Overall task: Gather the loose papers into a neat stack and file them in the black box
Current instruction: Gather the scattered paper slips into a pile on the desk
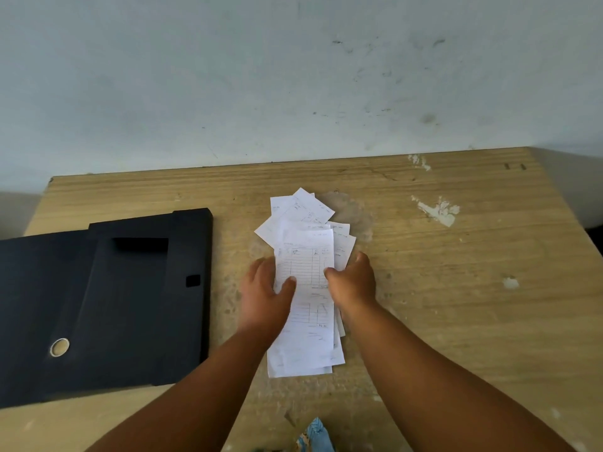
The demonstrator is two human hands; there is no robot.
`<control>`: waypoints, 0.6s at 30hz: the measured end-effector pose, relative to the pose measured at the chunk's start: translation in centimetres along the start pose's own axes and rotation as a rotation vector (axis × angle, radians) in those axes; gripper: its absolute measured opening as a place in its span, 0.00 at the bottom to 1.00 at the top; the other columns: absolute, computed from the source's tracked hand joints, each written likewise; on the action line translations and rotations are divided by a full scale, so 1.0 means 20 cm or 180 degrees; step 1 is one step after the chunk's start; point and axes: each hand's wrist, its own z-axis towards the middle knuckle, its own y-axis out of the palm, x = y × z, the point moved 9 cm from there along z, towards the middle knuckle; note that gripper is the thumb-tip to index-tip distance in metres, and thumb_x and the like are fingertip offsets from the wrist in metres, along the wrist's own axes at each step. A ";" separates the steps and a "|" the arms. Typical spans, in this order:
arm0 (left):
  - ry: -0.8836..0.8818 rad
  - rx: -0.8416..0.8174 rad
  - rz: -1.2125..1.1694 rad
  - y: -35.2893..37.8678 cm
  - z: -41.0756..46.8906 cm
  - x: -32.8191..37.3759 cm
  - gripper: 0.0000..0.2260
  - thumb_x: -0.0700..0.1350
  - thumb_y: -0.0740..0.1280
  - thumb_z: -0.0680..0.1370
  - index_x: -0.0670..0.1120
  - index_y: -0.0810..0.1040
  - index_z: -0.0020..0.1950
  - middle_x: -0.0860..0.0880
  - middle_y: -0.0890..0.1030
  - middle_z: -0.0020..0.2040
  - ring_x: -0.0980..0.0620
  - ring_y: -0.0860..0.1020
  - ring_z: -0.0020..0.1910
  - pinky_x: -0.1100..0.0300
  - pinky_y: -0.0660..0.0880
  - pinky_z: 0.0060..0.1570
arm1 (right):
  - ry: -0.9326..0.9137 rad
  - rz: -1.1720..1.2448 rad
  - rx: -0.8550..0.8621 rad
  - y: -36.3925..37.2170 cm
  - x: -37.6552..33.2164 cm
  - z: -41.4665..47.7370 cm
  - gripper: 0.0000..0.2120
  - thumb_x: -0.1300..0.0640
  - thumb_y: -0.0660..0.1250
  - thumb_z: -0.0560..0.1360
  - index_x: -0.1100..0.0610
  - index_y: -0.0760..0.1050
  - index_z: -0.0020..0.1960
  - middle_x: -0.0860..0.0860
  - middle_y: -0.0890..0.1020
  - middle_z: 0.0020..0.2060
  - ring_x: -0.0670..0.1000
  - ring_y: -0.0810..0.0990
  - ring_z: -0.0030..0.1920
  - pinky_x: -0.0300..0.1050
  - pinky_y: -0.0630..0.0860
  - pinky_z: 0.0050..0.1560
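Several white printed papers (305, 256) lie in a loose, fanned pile at the middle of the wooden table (456, 288). My left hand (264, 293) grips the pile's left edge, thumb on the top sheet. On the right edge, my right hand (354, 282) holds the same sheets, thumb on top and fingers behind. The sheets at the far end stick out at different angles. The black box (107, 298) lies flat on the table to the left of the papers, its lid side up, with a metal-ringed finger hole (59, 347).
The table's far edge meets a scuffed pale wall (293, 76). White paint chips (439, 210) mark the table's right part. A bit of blue patterned cloth (315, 435) shows at the bottom edge, near me.
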 end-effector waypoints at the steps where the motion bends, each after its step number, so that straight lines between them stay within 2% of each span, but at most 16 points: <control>1: -0.0218 0.0214 0.0184 -0.04 0.00 -0.03 0.28 0.55 0.71 0.77 0.49 0.71 0.74 0.49 0.71 0.75 0.46 0.69 0.73 0.46 0.72 0.69 | -0.0031 -0.0127 0.0005 -0.01 0.00 0.01 0.23 0.60 0.71 0.72 0.58 0.71 0.66 0.57 0.80 0.61 0.61 0.79 0.61 0.59 0.81 0.56; 2: -0.0449 0.0282 0.0432 -0.06 -0.01 -0.06 0.32 0.58 0.74 0.74 0.49 0.71 0.74 0.48 0.70 0.73 0.45 0.68 0.73 0.45 0.72 0.69 | -0.0086 -0.0256 0.0027 -0.01 -0.01 0.01 0.24 0.58 0.72 0.72 0.58 0.71 0.66 0.57 0.79 0.62 0.62 0.78 0.62 0.60 0.80 0.58; 4: -0.0566 0.0039 0.0833 -0.03 -0.03 -0.10 0.40 0.62 0.77 0.69 0.49 0.67 0.75 0.47 0.69 0.72 0.46 0.66 0.72 0.46 0.70 0.69 | -0.0239 -0.0524 0.0093 -0.02 -0.02 0.03 0.27 0.55 0.73 0.71 0.58 0.71 0.67 0.57 0.77 0.64 0.62 0.75 0.65 0.61 0.78 0.61; 8: -0.0358 -0.0138 0.0466 0.06 -0.04 -0.05 0.44 0.57 0.78 0.70 0.49 0.60 0.80 0.48 0.68 0.74 0.47 0.69 0.71 0.48 0.73 0.67 | -0.0533 -0.0692 -0.0210 0.08 -0.08 0.04 0.32 0.59 0.73 0.74 0.56 0.65 0.75 0.55 0.74 0.70 0.60 0.73 0.70 0.59 0.76 0.65; 11: -0.0342 -0.0174 0.0271 0.09 -0.01 -0.02 0.44 0.57 0.77 0.72 0.49 0.58 0.81 0.48 0.67 0.76 0.47 0.69 0.73 0.47 0.73 0.69 | -0.0688 -0.0581 -0.0356 0.13 -0.13 0.04 0.27 0.61 0.71 0.75 0.55 0.67 0.72 0.53 0.78 0.66 0.57 0.77 0.66 0.56 0.79 0.62; 14: -0.0355 -0.0185 0.0216 0.08 0.05 -0.02 0.42 0.56 0.77 0.72 0.50 0.60 0.80 0.48 0.67 0.76 0.47 0.70 0.72 0.45 0.74 0.69 | -0.0724 -0.0510 -0.0239 0.09 -0.17 0.07 0.23 0.58 0.69 0.76 0.54 0.70 0.69 0.51 0.81 0.61 0.55 0.81 0.60 0.53 0.80 0.57; 16: -0.0280 0.0016 0.0377 0.02 0.11 -0.03 0.41 0.57 0.77 0.72 0.50 0.62 0.79 0.48 0.66 0.76 0.47 0.68 0.74 0.45 0.71 0.71 | -0.0758 -0.0587 -0.0161 0.06 -0.21 0.11 0.18 0.54 0.69 0.76 0.55 0.72 0.65 0.52 0.82 0.57 0.56 0.82 0.56 0.54 0.80 0.55; 18: -0.0254 0.0227 0.0500 -0.04 0.19 -0.05 0.42 0.58 0.76 0.73 0.49 0.60 0.80 0.47 0.62 0.80 0.46 0.60 0.78 0.44 0.64 0.75 | -0.0774 -0.0685 -0.0091 0.06 -0.25 0.15 0.16 0.53 0.69 0.76 0.58 0.74 0.61 0.54 0.81 0.56 0.57 0.81 0.56 0.55 0.80 0.56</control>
